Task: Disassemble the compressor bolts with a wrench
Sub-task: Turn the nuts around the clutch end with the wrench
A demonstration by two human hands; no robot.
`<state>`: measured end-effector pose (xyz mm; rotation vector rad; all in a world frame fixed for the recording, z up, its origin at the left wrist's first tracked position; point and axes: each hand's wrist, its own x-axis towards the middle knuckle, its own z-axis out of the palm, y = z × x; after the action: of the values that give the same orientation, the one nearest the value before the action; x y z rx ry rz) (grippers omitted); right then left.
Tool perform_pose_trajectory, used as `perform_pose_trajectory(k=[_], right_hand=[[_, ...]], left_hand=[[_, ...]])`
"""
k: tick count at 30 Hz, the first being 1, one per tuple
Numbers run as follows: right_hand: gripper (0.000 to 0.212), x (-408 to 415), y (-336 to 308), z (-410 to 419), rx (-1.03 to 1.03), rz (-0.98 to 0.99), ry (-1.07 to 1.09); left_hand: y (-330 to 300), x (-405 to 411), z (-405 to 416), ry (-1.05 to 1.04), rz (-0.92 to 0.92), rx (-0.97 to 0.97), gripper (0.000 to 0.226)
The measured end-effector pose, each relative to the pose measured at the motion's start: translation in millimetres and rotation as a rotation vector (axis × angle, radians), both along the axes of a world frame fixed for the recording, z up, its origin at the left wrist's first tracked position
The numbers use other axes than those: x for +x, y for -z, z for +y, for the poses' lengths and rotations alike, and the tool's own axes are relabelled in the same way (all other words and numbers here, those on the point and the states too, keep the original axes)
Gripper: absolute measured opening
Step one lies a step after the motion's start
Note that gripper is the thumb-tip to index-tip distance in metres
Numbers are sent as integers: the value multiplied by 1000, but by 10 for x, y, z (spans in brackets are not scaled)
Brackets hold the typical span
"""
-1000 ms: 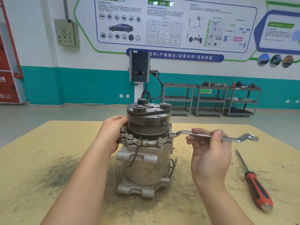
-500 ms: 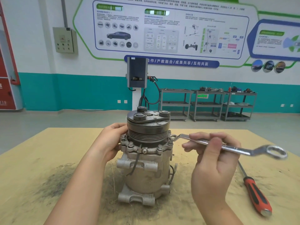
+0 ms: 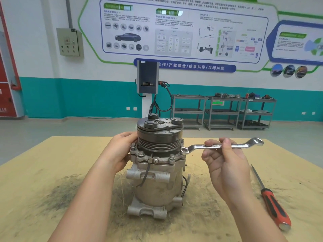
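A grey metal compressor (image 3: 155, 173) stands upright on the wooden table (image 3: 43, 172), with a dark pulley (image 3: 160, 135) on top and several bolts (image 3: 141, 153) around its flange. My left hand (image 3: 119, 151) grips the compressor's left side just below the pulley. My right hand (image 3: 225, 161) pinches the shank of a silver ring wrench (image 3: 222, 146). The wrench lies nearly level, with its left ring at the right edge of the flange, over or beside a bolt there. Its other ring points to the right, free in the air.
A red and black screwdriver (image 3: 272, 201) lies on the table at the right, beyond my right hand. Dark metal dust (image 3: 61, 193) marks the table to the left of the compressor. Grey shelf carts (image 3: 225, 110) and a charger post (image 3: 147, 81) stand by the far wall.
The wrench's free end has swung away from me and to the left, from low right to nearly level. My left hand has kept its grip on the compressor.
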<state>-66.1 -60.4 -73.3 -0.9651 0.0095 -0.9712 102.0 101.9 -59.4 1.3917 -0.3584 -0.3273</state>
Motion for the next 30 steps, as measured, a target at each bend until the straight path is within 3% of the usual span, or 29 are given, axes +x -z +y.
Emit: perform_pose_trajectory(k=[4, 8, 11, 17, 20, 24, 28, 30], right_hand=[[19, 57, 38, 17, -28, -73, 55], [26, 126, -20, -82, 121, 48, -107], [29, 153, -34, -110, 92, 70, -82], [11, 100, 216, 283, -415, -260, 519], [12, 79, 279, 371, -748, -308, 586], [20, 89, 333, 422, -1009, -280, 627], [23, 91, 305, 416, -1074, -257, 585], [21, 47, 232, 398, -900, -235, 536]], left_hand=[[4, -2, -7, -6, 0, 4, 18], [6, -1, -23, -18, -10, 8, 17], [25, 25, -29, -22, -29, 26, 20], [55, 86, -28, -4, -50, 23, 22], [62, 78, -37, -8, -48, 8, 23], [62, 59, -48, -18, -28, 1, 18], [53, 72, -46, -40, -23, 0, 11], [49, 76, -42, -29, -33, 13, 14]])
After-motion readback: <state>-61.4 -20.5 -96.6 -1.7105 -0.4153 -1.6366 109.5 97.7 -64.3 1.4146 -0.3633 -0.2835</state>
